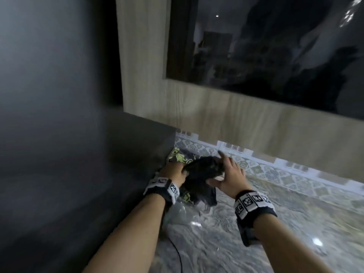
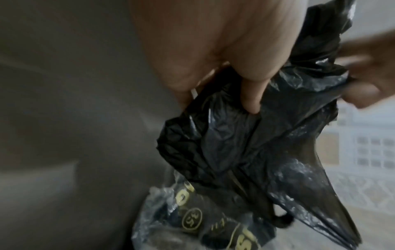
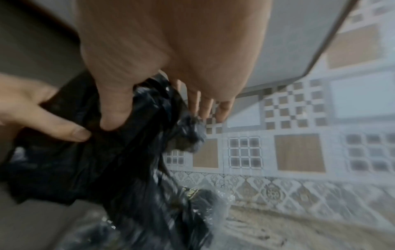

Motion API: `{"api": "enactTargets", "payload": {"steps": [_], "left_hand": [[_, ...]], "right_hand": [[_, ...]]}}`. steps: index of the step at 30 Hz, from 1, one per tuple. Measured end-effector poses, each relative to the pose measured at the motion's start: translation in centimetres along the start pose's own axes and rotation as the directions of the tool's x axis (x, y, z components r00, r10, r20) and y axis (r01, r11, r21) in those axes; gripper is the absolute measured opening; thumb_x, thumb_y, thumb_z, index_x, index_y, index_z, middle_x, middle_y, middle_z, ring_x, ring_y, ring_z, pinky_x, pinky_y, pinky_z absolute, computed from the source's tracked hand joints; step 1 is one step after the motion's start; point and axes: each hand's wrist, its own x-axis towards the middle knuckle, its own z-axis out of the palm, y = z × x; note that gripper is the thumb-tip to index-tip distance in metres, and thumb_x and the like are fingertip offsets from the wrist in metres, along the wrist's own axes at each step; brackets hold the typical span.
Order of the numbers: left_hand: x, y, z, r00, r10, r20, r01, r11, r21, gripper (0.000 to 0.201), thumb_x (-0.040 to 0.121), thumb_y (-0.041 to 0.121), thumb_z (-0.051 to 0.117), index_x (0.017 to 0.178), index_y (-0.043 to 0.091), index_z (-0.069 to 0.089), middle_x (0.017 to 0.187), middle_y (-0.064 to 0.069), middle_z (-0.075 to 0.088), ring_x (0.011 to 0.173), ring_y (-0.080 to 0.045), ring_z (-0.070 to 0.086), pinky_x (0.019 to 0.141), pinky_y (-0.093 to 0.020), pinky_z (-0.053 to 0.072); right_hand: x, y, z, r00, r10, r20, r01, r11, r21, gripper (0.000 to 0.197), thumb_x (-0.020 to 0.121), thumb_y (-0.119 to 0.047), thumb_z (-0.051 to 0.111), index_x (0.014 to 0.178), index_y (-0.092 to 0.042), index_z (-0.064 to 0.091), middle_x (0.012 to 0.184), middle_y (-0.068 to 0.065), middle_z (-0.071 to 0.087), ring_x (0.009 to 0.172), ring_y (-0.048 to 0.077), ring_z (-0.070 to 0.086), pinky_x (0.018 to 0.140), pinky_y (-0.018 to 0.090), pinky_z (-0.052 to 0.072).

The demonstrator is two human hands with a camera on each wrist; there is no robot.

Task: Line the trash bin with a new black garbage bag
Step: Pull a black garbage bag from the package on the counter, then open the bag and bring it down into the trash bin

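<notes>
A crumpled black garbage bag hangs between my two hands, low over the marbled floor. My left hand grips its left side with curled fingers. On the right end, my right hand pinches the bag under its thumb, and its other fingers stick out straight. The bag trails down onto a clear plastic package with yellow print, which lies on the floor beneath it. No trash bin is recognisable in any view.
A dark grey block stands right beside my left hand. Behind runs a wood-grain wall with a dark glass panel and a patterned tile border. A thin black cable lies on the floor.
</notes>
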Motion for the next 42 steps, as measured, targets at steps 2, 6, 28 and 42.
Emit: {"api": "enactTargets", "payload": {"steps": [2,6,28,42], "left_hand": [[-3.8,0.7,-3.6,1.000,-0.006,-0.004,0.005,0.988,-0.151,0.017,0.089,0.025,0.057,0.084,0.010,0.064,0.084,-0.015,0.065,0.084,-0.031,0.065,0.067,-0.033,0.043],[-11.3,0.8,-10.4,0.983,-0.177,0.047,0.182,0.912,-0.367,0.044,0.078,0.038,0.070,0.101,0.002,0.062,0.095,-0.009,0.066,0.088,-0.026,0.063,0.076,-0.033,0.048],[-31.3,-4.0,-13.9,0.694,-0.679,-0.237,0.599,0.728,-0.333,0.051,0.078,0.035,0.068,0.119,0.011,0.050,0.124,-0.011,0.055,0.112,-0.035,0.056,0.095,-0.043,0.048],[-34.9,-4.6,-8.9,0.857,-0.480,0.186,0.469,0.579,-0.667,0.035,0.066,0.040,0.081,0.097,0.027,0.075,0.099,0.003,0.076,0.095,-0.011,0.070,0.091,-0.025,0.051]], "right_hand": [[-3.2,-1.1,-1.3,0.998,0.065,0.010,-0.066,0.991,0.119,0.112,0.064,-0.048,0.078,0.148,-0.030,0.008,0.151,0.007,0.028,0.139,0.031,0.027,0.112,0.054,0.027],[-8.8,-5.7,-4.4,0.999,0.007,0.038,-0.022,0.911,0.412,0.115,0.059,-0.032,0.087,0.148,-0.026,0.014,0.149,0.003,0.032,0.136,0.021,0.031,0.113,0.042,0.029],[-17.4,-19.4,0.3,0.834,-0.230,0.502,-0.209,0.710,0.672,0.018,0.074,-0.017,0.077,0.081,-0.002,0.070,0.089,0.018,0.073,0.089,0.032,0.069,0.093,0.037,0.054],[-20.6,-19.5,4.3,0.620,-0.372,0.690,-0.151,0.808,0.570,0.014,0.075,-0.023,0.075,0.089,-0.024,0.072,0.094,0.000,0.071,0.087,0.012,0.065,0.087,0.024,0.051]]}}
